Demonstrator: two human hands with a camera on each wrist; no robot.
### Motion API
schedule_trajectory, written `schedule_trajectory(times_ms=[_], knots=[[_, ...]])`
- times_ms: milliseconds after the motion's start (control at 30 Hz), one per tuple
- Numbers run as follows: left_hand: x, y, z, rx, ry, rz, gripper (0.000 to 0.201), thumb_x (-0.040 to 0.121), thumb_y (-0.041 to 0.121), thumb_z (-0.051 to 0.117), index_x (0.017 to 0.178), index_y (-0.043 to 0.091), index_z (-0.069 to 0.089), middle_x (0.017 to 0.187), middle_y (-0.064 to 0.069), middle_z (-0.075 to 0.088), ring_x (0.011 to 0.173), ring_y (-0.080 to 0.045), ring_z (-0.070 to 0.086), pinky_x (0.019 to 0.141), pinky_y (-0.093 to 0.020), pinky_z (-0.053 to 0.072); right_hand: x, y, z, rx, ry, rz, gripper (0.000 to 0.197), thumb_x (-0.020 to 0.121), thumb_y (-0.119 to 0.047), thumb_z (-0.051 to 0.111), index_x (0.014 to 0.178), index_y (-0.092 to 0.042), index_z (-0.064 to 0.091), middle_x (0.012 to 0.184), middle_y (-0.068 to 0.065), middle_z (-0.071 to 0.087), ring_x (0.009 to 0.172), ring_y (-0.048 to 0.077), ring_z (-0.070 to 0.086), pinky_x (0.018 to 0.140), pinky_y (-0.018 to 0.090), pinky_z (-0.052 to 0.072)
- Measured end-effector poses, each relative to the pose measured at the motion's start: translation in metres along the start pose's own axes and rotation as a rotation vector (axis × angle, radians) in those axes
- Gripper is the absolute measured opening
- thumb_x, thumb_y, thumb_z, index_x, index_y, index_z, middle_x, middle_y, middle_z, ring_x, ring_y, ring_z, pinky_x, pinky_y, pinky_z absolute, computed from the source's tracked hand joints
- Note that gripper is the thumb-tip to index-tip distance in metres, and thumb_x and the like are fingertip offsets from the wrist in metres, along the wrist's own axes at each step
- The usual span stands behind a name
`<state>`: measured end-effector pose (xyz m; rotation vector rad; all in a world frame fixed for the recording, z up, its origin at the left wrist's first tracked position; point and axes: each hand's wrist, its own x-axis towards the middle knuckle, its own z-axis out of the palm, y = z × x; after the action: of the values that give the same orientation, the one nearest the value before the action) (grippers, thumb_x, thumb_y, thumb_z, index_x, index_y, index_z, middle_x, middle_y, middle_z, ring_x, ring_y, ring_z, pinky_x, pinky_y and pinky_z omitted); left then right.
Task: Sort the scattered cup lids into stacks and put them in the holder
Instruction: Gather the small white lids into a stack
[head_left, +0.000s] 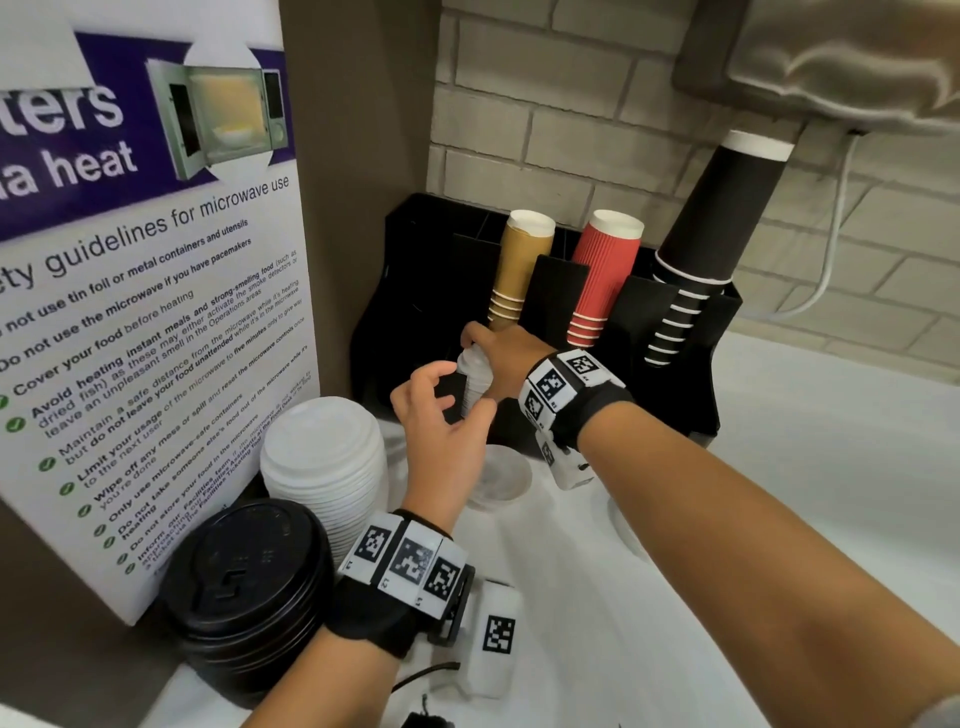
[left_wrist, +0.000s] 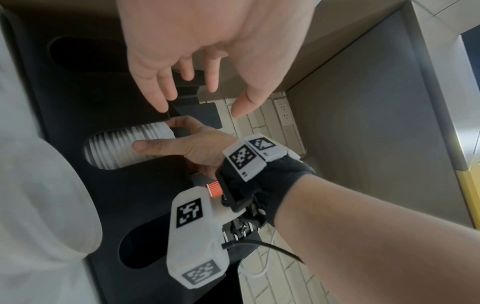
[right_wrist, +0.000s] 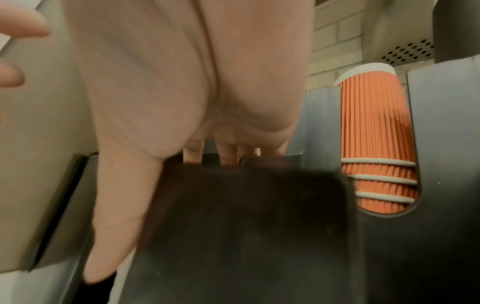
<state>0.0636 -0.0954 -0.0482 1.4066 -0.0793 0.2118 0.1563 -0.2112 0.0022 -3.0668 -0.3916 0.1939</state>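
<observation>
Stacks of black lids (head_left: 244, 587) and white lids (head_left: 324, 457) stand near left on the desk (head_left: 810, 467). Left hand (head_left: 441, 421) hovers with fingers loosely spread, empty. Right hand (head_left: 498, 364) grips a white lid stack (left_wrist: 124, 149) in the holder (head_left: 415, 291) slot; fingertips hidden behind it.

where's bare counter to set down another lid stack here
Free: the white counter right of the right forearm, in front of the black holder. Crowded: the left corner, where the white lid stack and black lid stack stand by the poster, both hands working beside them.
</observation>
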Motion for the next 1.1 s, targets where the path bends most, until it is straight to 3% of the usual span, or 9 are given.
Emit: schedule_trajectory(times_ms=[67,167,300,433,533,667,800,1000,1100], knots=[[0.0,0.002,-0.001,-0.009,0.012,0.012,0.044,0.084,0.006,0.068,0.115,0.03,0.047,0.128,0.003,0.031,0.11,-0.012,0.048,0.065,0.001,0.042,-0.01,0.0,-0.002,0.024,0.103,0.018,0.078,0.066,-0.019,0.083,0.131,-0.012,0.041,0.126,0.015,0.041,0.116,0.03,0.041,0.088,0.042,0.047],[0.001,0.005,-0.003,-0.031,0.036,0.043,0.04,0.087,0.011,0.068,0.117,0.027,0.047,0.127,0.003,0.032,0.109,-0.01,0.05,0.068,0.0,0.042,-0.037,-0.001,-0.006,0.143,0.33,0.029,0.046,0.073,-0.015,0.075,0.113,-0.009,0.054,0.117,0.013,0.048,0.106,0.03,0.048,0.081,0.034,0.044],[0.001,0.006,-0.003,-0.021,0.04,0.062,0.036,0.091,0.005,0.059,0.117,0.027,0.047,0.128,0.002,0.034,0.111,-0.013,0.051,0.07,0.0,0.041,-0.076,-0.009,0.011,0.163,-0.072,0.038,0.037,0.07,-0.03,0.08,0.102,-0.018,0.066,0.093,-0.003,0.057,0.089,0.017,0.058,0.075,0.027,0.049],[-0.003,0.004,-0.001,0.034,-0.02,0.053,0.038,0.09,-0.001,0.053,0.111,0.031,0.049,0.121,0.006,0.038,0.107,-0.009,0.048,0.071,0.002,0.038,-0.088,-0.024,0.041,-0.078,-0.292,0.057,0.04,0.075,-0.031,0.078,0.111,-0.02,0.064,0.115,0.003,0.049,0.108,0.023,0.051,0.088,0.036,0.049],[-0.005,0.002,-0.002,0.059,-0.085,0.037,0.045,0.089,-0.002,0.053,0.102,0.041,0.048,0.12,0.01,0.042,0.112,-0.007,0.046,0.078,-0.005,0.038,-0.093,-0.015,0.038,0.014,-0.245,0.019,0.023,0.084,-0.023,0.066,0.106,-0.017,0.065,0.114,0.006,0.056,0.107,0.023,0.052,0.089,0.034,0.047],[-0.004,0.001,-0.003,-0.003,-0.079,0.0,0.031,0.095,0.011,0.053,0.11,0.038,0.053,0.128,0.007,0.049,0.115,-0.007,0.048,0.091,-0.019,0.038,-0.113,0.012,0.008,0.763,-0.028,0.085,0.012,0.09,-0.008,0.056,0.085,-0.018,0.058,0.082,-0.001,0.06,0.079,0.013,0.057,0.073,0.026,0.048],[-0.006,0.007,0.003,-0.171,-0.217,-0.121,0.021,0.103,0.03,0.041,0.111,0.031,0.061,0.12,0.003,0.06,0.111,-0.014,0.058,0.081,-0.026,0.055,-0.129,0.024,-0.013,1.304,0.113,0.057,0.019,0.097,-0.007,0.042,0.097,-0.013,0.06,0.091,0.008,0.063,0.083,0.019,0.061,0.074,0.033,0.053],[-0.012,0.014,0.007,-0.226,-0.312,-0.153,0.015,0.092,0.042,0.054,0.085,0.039,0.068,0.105,0.0,0.066,0.098,-0.014,0.061,0.081,-0.035,0.05,-0.121,0.012,-0.008,1.152,0.246,0.17,0.022,0.095,-0.004,0.045,0.108,-0.016,0.057,0.089,0.008,0.064,0.071,0.009,0.066,0.056,0.026,0.056],[-0.01,0.011,0.008,-0.233,-0.26,-0.237,0.016,0.097,0.03,0.056,0.085,0.034,0.066,0.103,-0.001,0.066,0.098,-0.018,0.061,0.081,-0.036,0.05,-0.119,0.005,-0.002,0.944,0.36,0.136,0.034,0.092,0.001,0.042,0.109,-0.024,0.057,0.097,0.009,0.059,0.081,0.02,0.064,0.057,0.032,0.059]])
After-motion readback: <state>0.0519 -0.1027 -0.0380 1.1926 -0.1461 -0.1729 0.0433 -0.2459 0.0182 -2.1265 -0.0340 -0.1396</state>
